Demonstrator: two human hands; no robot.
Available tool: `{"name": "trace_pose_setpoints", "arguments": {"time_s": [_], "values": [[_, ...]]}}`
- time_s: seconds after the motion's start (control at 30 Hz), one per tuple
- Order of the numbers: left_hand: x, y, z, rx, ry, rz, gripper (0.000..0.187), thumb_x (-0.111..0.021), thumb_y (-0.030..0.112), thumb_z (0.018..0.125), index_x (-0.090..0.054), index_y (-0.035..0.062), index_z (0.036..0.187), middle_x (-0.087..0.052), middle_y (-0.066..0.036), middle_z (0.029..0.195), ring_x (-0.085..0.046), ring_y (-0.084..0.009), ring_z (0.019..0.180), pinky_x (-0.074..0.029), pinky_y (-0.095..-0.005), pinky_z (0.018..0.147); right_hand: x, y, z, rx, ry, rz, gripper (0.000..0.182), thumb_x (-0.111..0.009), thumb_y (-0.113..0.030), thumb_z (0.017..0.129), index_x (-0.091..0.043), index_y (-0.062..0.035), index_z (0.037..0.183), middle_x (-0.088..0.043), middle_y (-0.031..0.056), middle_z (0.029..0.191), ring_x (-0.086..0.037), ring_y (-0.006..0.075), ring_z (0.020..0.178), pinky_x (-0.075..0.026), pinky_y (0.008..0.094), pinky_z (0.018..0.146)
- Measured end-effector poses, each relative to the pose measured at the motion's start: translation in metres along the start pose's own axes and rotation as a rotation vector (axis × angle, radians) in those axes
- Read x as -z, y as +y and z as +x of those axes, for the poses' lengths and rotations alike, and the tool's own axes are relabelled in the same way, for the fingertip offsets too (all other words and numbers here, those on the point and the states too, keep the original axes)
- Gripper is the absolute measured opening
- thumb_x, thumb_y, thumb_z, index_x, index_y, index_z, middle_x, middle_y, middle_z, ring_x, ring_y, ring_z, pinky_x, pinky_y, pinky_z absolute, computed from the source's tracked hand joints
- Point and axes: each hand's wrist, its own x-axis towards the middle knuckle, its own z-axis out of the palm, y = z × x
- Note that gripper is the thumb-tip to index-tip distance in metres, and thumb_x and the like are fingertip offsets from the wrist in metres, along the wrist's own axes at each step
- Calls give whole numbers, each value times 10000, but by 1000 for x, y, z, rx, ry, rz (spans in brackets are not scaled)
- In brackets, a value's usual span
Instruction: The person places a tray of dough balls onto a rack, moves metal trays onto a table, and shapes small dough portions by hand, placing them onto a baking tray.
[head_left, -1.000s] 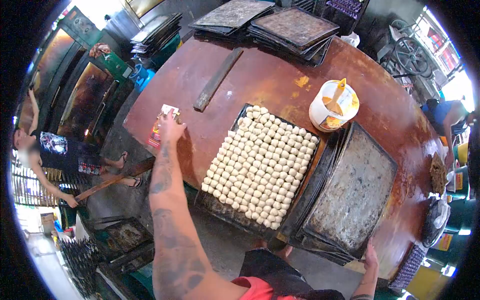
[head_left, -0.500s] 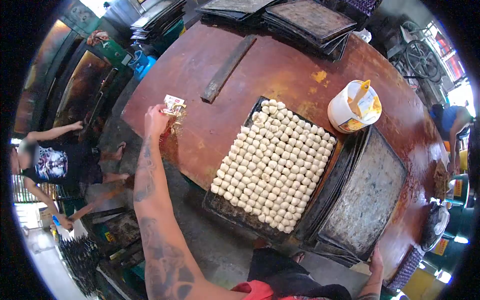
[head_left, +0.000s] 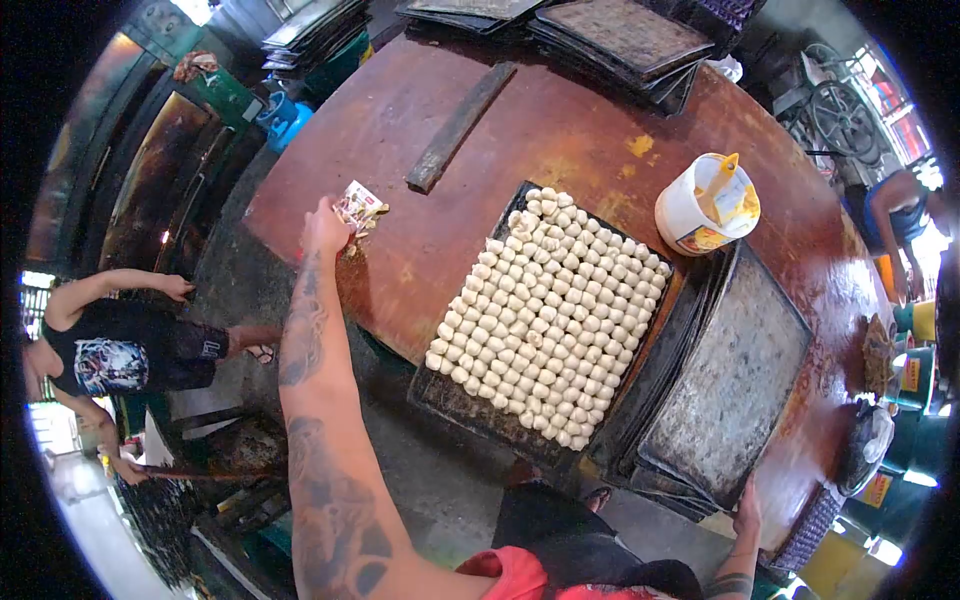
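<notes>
The small red and white packet sits a bit lower and closer to the table edge than a moment ago, and the left hand is on it now, where before it was just beside it. The person standing by the ovens has bent lower too.

The left hand reaches out far to the left side of the big round brown table. Its fingers are close together and pinch the near end of the packet. The packet lies on the table top, right by the rim, well apart from the tray of dough balls.

The right hand is down at the near corner of the stack of empty baking trays. Its fingers touch the tray edge, but I cannot tell if they grip it.

The dough tray hangs a little over the near edge of the table. The empty trays sit just beside it, on the right. A white tub with a yellow scraper in it stands behind them. A long flat bar lies across the far part of the table, and more dark trays are piled at the back.

Between the packet and the dough tray the table top is bare, so there is room there to move a hand about.
</notes>
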Motion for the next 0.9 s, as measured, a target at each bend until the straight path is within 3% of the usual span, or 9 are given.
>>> {"name": "trace_pose_setpoints", "arguments": {"time_s": [0.1,0.2,0.33,0.5,0.63,0.77,0.8,0.9], "values": [[13,11,-28,56,139,208,786,-779,380,707,-446,147,1380,-450,-178,1377,-491,-377,1222,-425,-449,1016,18,7,18,-108,41,-38,944,-433,-769,825,-186,-184,1523,-172,49,1579,-179,326,1424,-272,637,1023],[-31,-44,40,-180,41,105,795,-792,405,684,-467,95,1340,-445,-172,1375,-475,-404,1231,-418,-463,1023,24,9,24,-122,-33,-47,973,-439,-781,811,-189,-166,1522,-196,59,1572,-206,327,1414,-289,624,1015],[-8,-20,19,-88,4,205,821,-792,426,681,-467,12,1312,-402,-235,1400,-451,-429,1245,-418,-467,1024,13,12,24,-88,51,-73,1037,-436,-814,780,-162,-148,1526,-183,78,1575,-195,326,1421,-275,624,1029],[-13,-26,6,-96,24,96,739,-776,397,705,-514,-33,1245,-514,-248,1289,-505,-412,1198,-445,-456,986,19,11,17,22,39,-113,1064,-401,-846,761,-137,-161,1532,-152,72,1584,-163,324,1433,-254,631,1039],[-21,-31,-3,-91,-6,-104,628,-755,346,733,-559,-68,1163,-611,-262,1152,-566,-401,1128,-462,-460,941,5,2,9,-70,150,-118,1066,-397,-855,753,-157,-163,1529,-192,76,1574,-193,330,1423,-264,631,1035],[-29,-32,-32,-6,114,-68,475,-711,319,788,-605,75,1182,-633,-213,1148,-590,-380,1100,-485,-492,880,-2,3,3,22,70,-107,1072,-406,-857,747,-184,-152,1524,-232,92,1559,-236,342,1404,-288,624,1023],[-31,-37,-39,-77,226,-7,360,-666,284,836,-620,150,1167,-645,-183,1134,-604,-379,1073,-499,-488,854,-3,5,2,59,48,-95,1073,-408,-857,746,-191,-150,1522,-240,96,1555,-247,345,1398,-294,621,1019],[-9,-47,-96,-70,268,-13,300,-639,229,857,-625,150,1146,-650,-186,1108,-605,-382,1058,-505,-478,839,-1,10,-4,38,60,-53,1053,-421,-850,748,-216,-162,1518,-264,98,1546,-275,353,1382,-303,626,1005]]}}
